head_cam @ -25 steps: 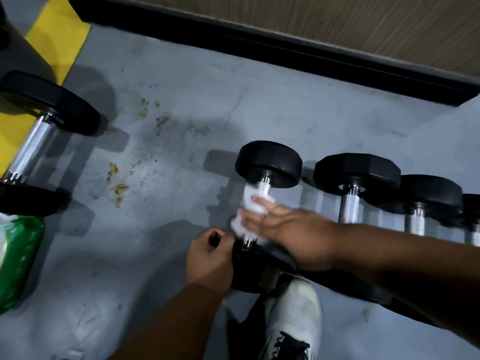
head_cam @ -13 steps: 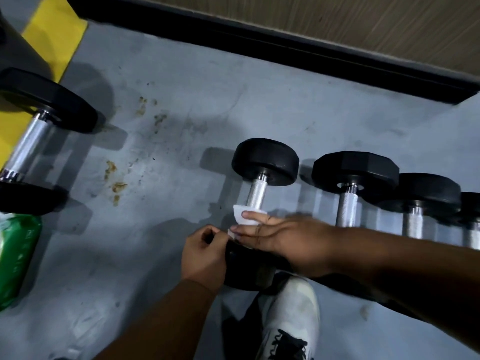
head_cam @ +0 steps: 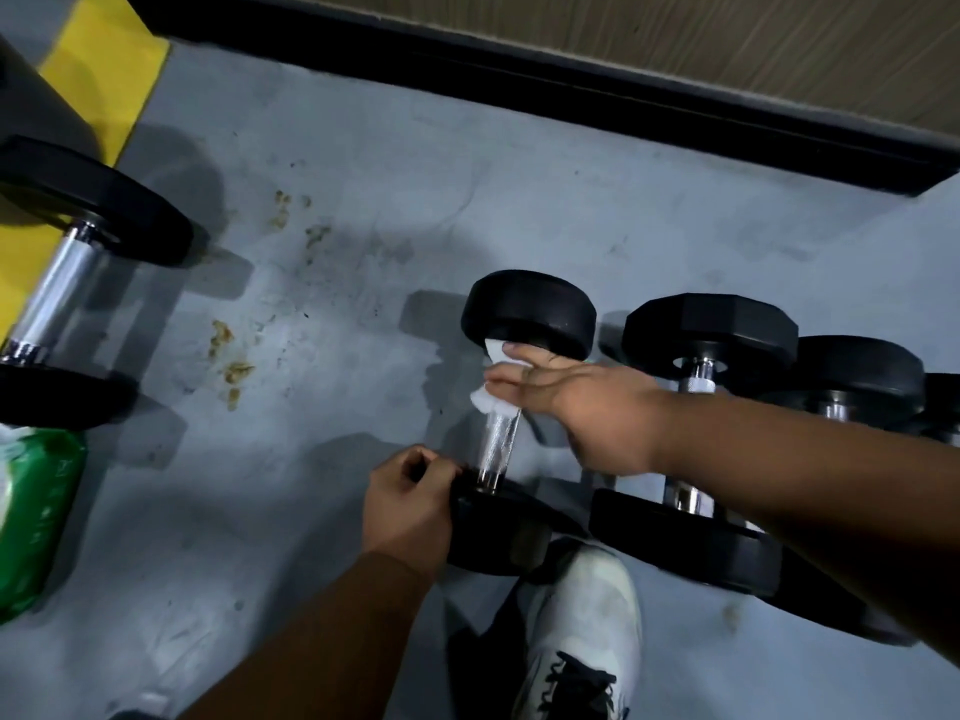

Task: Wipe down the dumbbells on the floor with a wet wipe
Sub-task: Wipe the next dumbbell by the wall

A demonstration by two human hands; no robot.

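A dumbbell with black round heads and a chrome handle point(head_cam: 497, 441) lies on the grey floor in the middle of the head view. My right hand point(head_cam: 582, 402) holds a white wet wipe point(head_cam: 491, 374) wrapped round the far end of that handle, just under the far head point(head_cam: 530, 309). My left hand point(head_cam: 410, 506) grips the edge of the near head point(head_cam: 498, 532). To the right lie more black dumbbells side by side, the nearest one point(head_cam: 709, 330) hexagonal.
A large dumbbell point(head_cam: 67, 283) lies at the left by a yellow floor strip point(head_cam: 104, 75). A green wipes pack point(head_cam: 36, 517) sits at the left edge. My white shoe point(head_cam: 587, 631) stands below the held dumbbell. A black skirting point(head_cam: 519, 80) runs along the wall.
My right hand slid the wipe from the near end of the handle up to the far end beside the far head. My left hand stayed on the near head.
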